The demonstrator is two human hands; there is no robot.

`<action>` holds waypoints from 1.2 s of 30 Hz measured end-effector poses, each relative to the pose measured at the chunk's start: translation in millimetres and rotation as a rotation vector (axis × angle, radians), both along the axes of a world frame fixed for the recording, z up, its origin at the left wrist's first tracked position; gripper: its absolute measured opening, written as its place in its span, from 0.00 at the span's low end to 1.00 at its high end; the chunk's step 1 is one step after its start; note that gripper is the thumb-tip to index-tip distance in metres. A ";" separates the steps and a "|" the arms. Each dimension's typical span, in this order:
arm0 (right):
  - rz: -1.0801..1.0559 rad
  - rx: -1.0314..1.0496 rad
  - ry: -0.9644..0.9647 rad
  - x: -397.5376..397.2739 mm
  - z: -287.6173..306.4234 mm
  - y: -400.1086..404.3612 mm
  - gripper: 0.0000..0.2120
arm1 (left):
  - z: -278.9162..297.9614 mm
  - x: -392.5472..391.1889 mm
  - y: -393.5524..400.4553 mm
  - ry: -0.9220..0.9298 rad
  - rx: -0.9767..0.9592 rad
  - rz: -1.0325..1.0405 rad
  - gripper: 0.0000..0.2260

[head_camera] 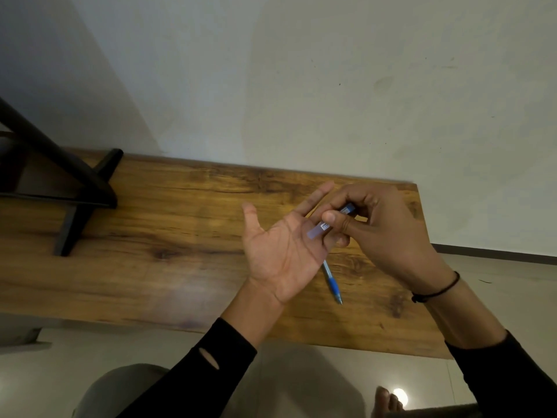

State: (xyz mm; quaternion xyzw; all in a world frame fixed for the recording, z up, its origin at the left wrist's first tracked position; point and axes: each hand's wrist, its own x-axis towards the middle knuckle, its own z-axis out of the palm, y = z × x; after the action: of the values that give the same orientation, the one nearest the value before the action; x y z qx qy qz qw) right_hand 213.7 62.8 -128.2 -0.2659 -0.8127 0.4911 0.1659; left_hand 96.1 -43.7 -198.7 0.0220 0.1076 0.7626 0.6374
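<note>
As right hand (388, 233) pinches one tube (316, 232), one pen (331, 282)

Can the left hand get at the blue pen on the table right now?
Probably yes. The left hand is open, palm up, gripping nothing, right over the upper end of the pen; its lower part lies bare. It must turn over first.

Worktop (180, 236) warm brown, dark wood grain and knots. Tube (316, 232) pale translucent violet, white label, blue end. Pen (331, 282) clear with blue grip. Sleeves (205, 366), wristband (443, 289), stand (90, 188) black. Wall (301, 86) off-white.
</note>
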 end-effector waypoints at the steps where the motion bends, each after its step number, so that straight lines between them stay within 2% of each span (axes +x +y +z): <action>1: -0.005 0.012 -0.017 -0.9 1.2 -0.9 0.03 | -0.5 -0.6 -0.1 0.012 0.006 0.005 0.60; 5: -0.015 0.056 -0.074 -3.4 6.5 -3.8 0.03 | -0.7 -0.1 -1.9 0.017 0.052 0.029 0.60; 10: -0.027 0.113 -0.079 -4.2 11.2 -10.7 0.04 | -6.0 2.0 -0.8 0.107 -0.011 0.037 0.60; 14: -0.075 0.102 -0.057 -2.8 10.3 -6.0 0.03 | -7.4 1.3 -0.1 0.063 -0.004 0.014 0.60; 22: -0.183 -0.019 0.105 7.7 9.3 12.8 0.04 | -6.9 -0.6 -0.8 -0.036 0.049 -0.004 0.60; 30: -0.156 -0.181 0.300 23.8 12.1 14.6 0.08 | -0.9 -27.1 -3.0 -0.016 0.094 0.075 0.60; 34: -0.238 -0.083 0.179 24.9 -14.3 8.5 0.06 | 2.6 -50.8 -7.7 0.022 0.097 0.169 0.59; 36: -0.221 -0.116 0.117 18.4 -32.6 -1.9 0.06 | 4.1 -57.4 -9.1 0.021 0.092 0.204 0.59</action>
State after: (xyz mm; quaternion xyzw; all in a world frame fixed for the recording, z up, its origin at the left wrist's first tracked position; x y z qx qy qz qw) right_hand 232.1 60.9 -160.8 -0.3338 -0.7376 0.5309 0.2504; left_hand 38.7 -52.8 -194.5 0.0484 0.0808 0.8273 0.5538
